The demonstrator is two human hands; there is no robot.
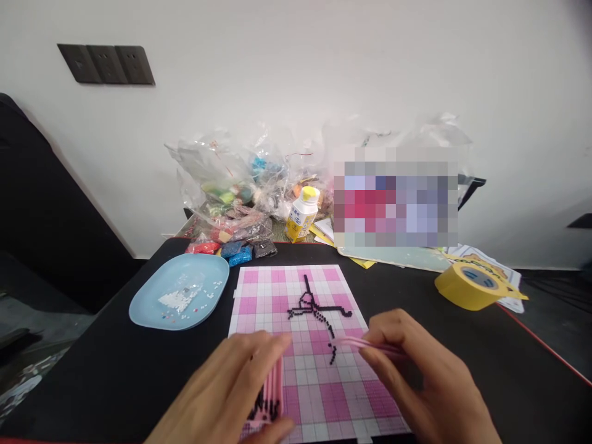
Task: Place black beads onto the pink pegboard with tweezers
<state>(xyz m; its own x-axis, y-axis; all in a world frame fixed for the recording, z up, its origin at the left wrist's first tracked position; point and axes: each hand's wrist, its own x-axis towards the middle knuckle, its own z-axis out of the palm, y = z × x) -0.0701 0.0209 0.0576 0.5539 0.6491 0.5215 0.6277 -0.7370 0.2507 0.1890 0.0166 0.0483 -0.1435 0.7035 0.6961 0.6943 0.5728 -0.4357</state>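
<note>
A pegboard (305, 376) with a pink and white checked grid lies on the black table. Small black beads (319, 306) form thin branching lines on its upper middle. My right hand (425, 370) pinches pink tweezers (365, 344), whose tips meet the board by the lower bead line; whether a bead is between them is too small to tell. My left hand (231, 382) is closed around a pink grooved bead tray (276, 385) above the board's lower left. Black beads fill the near end of its grooves, partly hidden by the fingers.
On the left, a light blue plate (152, 280) carries a clear bag and scattered white beads. Bead packets (240, 254), clear plastic bags (217, 160) and a yellow-capped bottle (303, 214) stand behind the board. A yellow tape roll (457, 287) lies at the right. A wall rises behind.
</note>
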